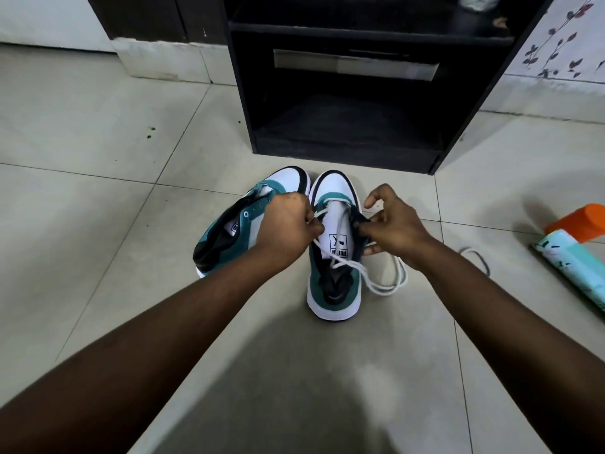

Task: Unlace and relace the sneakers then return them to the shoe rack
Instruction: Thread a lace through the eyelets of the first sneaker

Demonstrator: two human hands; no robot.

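Observation:
Two teal, white and black sneakers stand on the tiled floor in front of a black shoe rack. The left sneaker leans to the left and shows no lace. The right sneaker stands upright with a white lace through its lowest eyelets, the loose ends trailing over the floor to the right. My left hand pinches a strand of the lace at the shoe's left eyelet row. My right hand pinches the shoe's dark right eyelet flap.
A teal patterned bottle with an orange cap lies on the floor at the right. A grey-white cord loop lies beside my right wrist. The rack's lower shelf is open and dark. A floral wall stands at the far right.

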